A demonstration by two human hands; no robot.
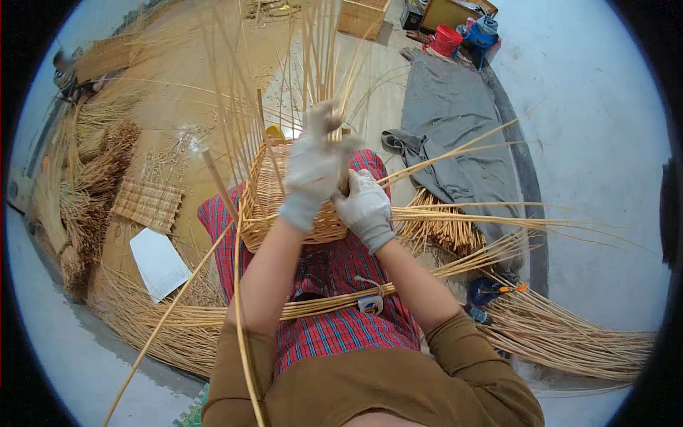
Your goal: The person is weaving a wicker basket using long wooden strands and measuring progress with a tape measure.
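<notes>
- the wicker basket (263, 183) sits on the person's lap over a red checked cloth (341, 338), so i'm placing everything from the basket.
- left hand (311, 167), gloved, is up over the right part of the basket by the upright rods (320, 60). fingers are a blur, can't tell if they're gripping anything.
- right hand (365, 206), also gloved, is at the basket's right side. fingers curled in narrow, probably round a rod, but whatever's in there is mostly hidden.
- looks like wall weaving to me. imo: steady the basket with the knees, snug each rod down onto the row below, don't let the uprights lean, bend slowly so nothing cracks.
- in the way: long rods (455, 153) poke out right of the basket. one loose rod (171, 313) trails off its near left corner, another (245, 349) crosses the left sleeve, easy to snag on a turn.
- near side of the basket, a rod bundle (313, 307) lies across the lap.
- further off: woven mat (147, 205) and white sheet (160, 263) left of the basket, grey cloth (455, 107) right, red bucket (446, 40) far right.
</notes>
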